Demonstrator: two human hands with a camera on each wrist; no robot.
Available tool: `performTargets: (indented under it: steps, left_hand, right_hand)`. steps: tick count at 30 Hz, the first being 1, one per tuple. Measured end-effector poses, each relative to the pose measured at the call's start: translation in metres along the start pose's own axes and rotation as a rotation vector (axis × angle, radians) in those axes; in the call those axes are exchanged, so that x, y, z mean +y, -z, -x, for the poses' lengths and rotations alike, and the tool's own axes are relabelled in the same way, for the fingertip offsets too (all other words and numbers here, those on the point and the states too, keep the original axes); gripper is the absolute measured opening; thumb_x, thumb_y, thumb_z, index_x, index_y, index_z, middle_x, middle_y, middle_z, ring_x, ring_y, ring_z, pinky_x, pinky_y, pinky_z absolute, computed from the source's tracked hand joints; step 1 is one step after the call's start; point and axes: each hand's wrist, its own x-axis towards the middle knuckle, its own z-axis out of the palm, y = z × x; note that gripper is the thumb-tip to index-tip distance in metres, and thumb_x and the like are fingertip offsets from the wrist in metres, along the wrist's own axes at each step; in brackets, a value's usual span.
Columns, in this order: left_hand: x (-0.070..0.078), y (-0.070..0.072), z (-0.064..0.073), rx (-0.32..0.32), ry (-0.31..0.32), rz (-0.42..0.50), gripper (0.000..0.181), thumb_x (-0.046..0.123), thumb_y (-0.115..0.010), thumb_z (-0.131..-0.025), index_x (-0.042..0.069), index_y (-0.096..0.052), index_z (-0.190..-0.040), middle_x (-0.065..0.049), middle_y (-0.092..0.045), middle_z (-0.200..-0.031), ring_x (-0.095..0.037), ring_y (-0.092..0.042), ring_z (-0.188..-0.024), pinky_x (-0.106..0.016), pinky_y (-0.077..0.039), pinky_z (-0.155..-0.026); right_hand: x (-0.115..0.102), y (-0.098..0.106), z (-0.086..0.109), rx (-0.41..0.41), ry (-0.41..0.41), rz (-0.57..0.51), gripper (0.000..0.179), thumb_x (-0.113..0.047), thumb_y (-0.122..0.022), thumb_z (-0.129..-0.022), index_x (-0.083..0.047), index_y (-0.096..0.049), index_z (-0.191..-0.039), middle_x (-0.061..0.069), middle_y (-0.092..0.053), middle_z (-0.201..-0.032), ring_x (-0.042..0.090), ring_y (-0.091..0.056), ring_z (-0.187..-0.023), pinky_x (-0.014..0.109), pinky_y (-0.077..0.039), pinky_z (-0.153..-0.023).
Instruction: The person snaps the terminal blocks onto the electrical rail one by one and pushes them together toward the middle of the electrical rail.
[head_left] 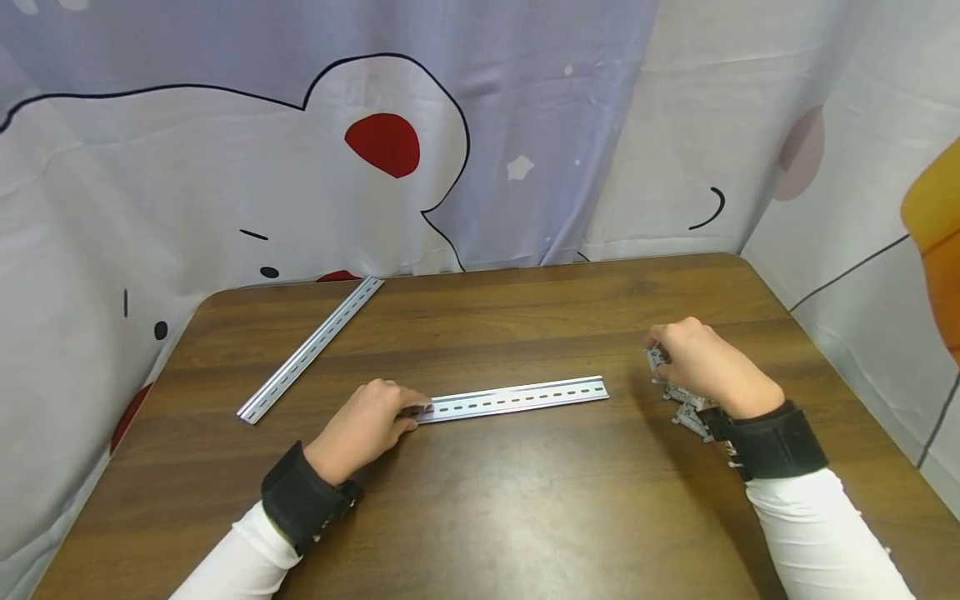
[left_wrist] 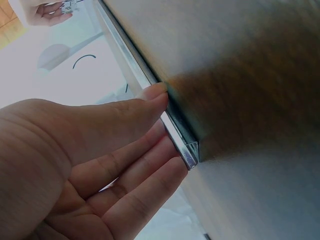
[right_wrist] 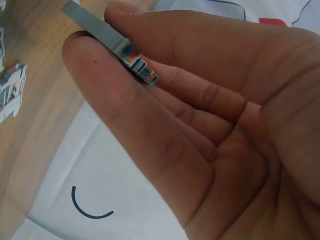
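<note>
A slotted metal DIN rail point(head_left: 517, 400) lies across the middle of the wooden table. My left hand point(head_left: 372, 422) pinches its left end, thumb on one edge and fingers on the other, as the left wrist view shows along the rail point(left_wrist: 175, 131). Over at the right, my right hand point(head_left: 705, 362) holds a thin grey terminal block point(head_left: 656, 357) between thumb and index finger. In the right wrist view this terminal block point(right_wrist: 107, 37) has orange spots at its near end. More grey terminal blocks point(head_left: 688, 414) lie on the table under that hand, partly hidden by the wrist.
A second slotted rail point(head_left: 311, 350) lies slanted at the back left of the table point(head_left: 510, 500). A printed curtain point(head_left: 525, 125) hangs right behind the table's far edge and along its sides. Each wrist wears a black strap point(head_left: 300, 496).
</note>
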Motion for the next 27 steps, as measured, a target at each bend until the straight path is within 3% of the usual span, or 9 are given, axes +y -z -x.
performTargets:
  steps: [17, 27]
  left_hand:
    - [-0.001, 0.0, 0.0, 0.013, -0.026, -0.003, 0.029, 0.001, -0.081, -0.075, 0.008, -0.075, -0.103, -0.005, -0.074, -0.093, -0.019, -0.069, -0.085, -0.036, -0.055, -0.075]
    - [0.0, 0.001, 0.0, 0.0, -0.011, 0.004, 0.03, 0.0, -0.081, -0.076, 0.007, -0.075, -0.104, -0.005, -0.074, -0.093, -0.019, -0.069, -0.085, -0.035, -0.055, -0.074]
  right_hand:
    - [-0.013, -0.008, -0.004, 0.017, 0.062, 0.039, 0.029, 0.001, -0.078, -0.072, 0.005, -0.068, -0.099, 0.01, -0.068, -0.083, 0.015, -0.059, -0.066, 0.033, -0.05, -0.058]
    - [-0.025, -0.016, -0.006, -0.031, 0.053, -0.008, 0.032, 0.001, -0.079, -0.074, 0.005, -0.065, -0.103, 0.011, -0.065, -0.082, 0.017, -0.058, -0.066, 0.029, -0.048, -0.053]
